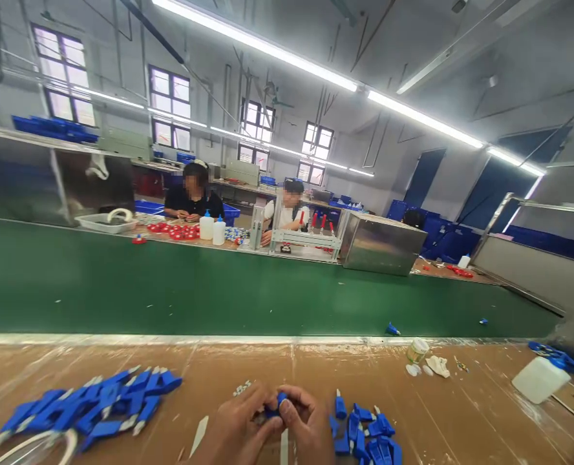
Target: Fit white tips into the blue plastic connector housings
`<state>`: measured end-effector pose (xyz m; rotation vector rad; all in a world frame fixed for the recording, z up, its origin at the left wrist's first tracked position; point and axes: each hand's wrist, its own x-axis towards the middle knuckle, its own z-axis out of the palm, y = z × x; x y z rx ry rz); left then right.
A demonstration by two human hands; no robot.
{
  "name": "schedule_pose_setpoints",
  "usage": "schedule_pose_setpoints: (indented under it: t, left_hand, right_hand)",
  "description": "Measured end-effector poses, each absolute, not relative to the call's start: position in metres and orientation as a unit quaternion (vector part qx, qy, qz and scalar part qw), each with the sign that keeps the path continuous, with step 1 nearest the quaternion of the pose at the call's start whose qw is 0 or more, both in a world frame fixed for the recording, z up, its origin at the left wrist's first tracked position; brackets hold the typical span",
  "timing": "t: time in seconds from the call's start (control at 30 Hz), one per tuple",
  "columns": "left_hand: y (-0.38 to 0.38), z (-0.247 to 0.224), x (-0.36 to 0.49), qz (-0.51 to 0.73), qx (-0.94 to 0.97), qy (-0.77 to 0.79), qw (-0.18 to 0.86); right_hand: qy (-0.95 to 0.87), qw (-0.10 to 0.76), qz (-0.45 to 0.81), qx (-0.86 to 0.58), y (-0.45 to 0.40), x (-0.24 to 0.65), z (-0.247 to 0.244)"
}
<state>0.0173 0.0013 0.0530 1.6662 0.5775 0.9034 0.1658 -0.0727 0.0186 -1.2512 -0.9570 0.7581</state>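
Near the bottom middle, my left hand (248, 416) and my right hand (304, 420) meet over the brown table, fingers closed together around a small blue plastic part (275, 405). Much of that part is hidden by the fingers. To the left lies a heap of blue plastic parts (107, 400) with whitish tips. A smaller pile of similar blue parts (364, 431) sits just right of my right hand. Beyond my left hand is a little cluster of small pale pieces (242, 387).
A green conveyor belt (277, 297) runs past the table's far edge, carrying a blue part (392, 329). At right stand a small tub (417, 350) and a white bottle (540, 380). Across the belt, two people work beside red parts (178, 231) and a metal box (382, 243).
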Motion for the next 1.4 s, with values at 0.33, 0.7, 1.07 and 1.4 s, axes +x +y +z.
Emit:
schedule_pose_setpoints:
  t: [0.33, 0.7, 1.07, 1.4]
  left_hand:
    - [0.002, 0.06, -0.003, 0.149, 0.435, 0.186, 0.868]
    - [0.007, 0.011, -0.025, 0.252, 0.173, 0.207, 0.929]
    - [0.006, 0.0, -0.023, 0.255, 0.165, 0.227, 0.925]
    - [0.006, -0.003, -0.022, 0.263, 0.175, 0.215, 0.924]
  right_hand:
    - [-0.581, 0.529, 0.287, -0.548, -0.099, 0.159, 0.049]
    - [-0.537, 0.44, 0.403, -0.597, -0.133, 0.158, -0.033]
    - [-0.607, 0.395, 0.316, -0.613, -0.129, 0.15, -0.023]
    - [-0.734, 0.367, 0.125, -0.558, -0.13, 0.14, -0.02]
